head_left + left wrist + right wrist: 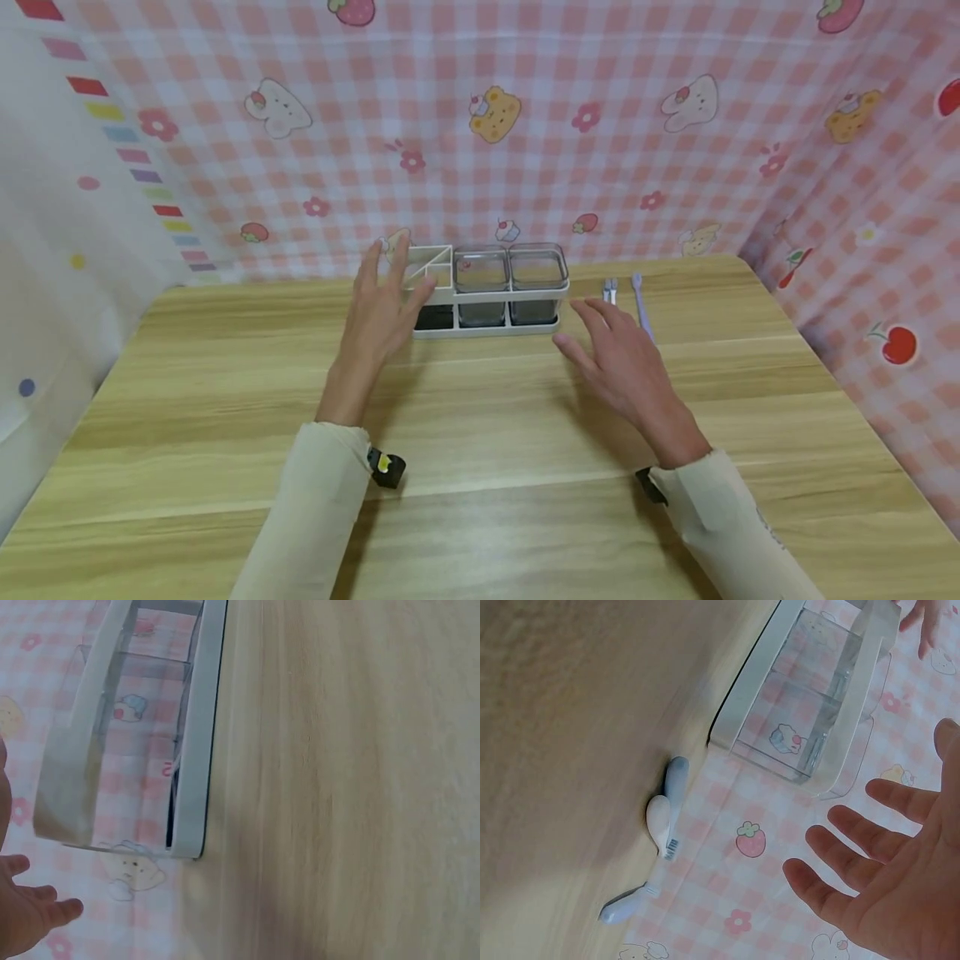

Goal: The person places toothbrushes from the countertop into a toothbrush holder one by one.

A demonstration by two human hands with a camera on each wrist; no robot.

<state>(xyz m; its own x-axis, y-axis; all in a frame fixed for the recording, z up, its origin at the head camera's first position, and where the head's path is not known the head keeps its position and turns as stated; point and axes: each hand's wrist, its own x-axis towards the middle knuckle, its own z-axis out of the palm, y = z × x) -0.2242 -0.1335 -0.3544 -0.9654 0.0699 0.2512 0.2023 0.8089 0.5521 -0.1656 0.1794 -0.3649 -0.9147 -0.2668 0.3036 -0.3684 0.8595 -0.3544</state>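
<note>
White rack (510,296) stands upright near the back edge of the desk (487,517), its long axis running left to right, roughly along that edge, with one long side facing the person. Two clear containers (537,271) fill its middle and right places; at its left end is a divided insert (441,267), partly covered in the head view by the left hand (382,312). That hand is spread, its visible fingers apart from the rack in the left wrist view. Near the right end, the right hand (618,358) is also spread, holding nothing. Beyond it lie a pair of pale utensils (610,290) and a lilac utensil (641,304), pointing backward. Pink checked cloth (420,100) hangs behind.
</note>
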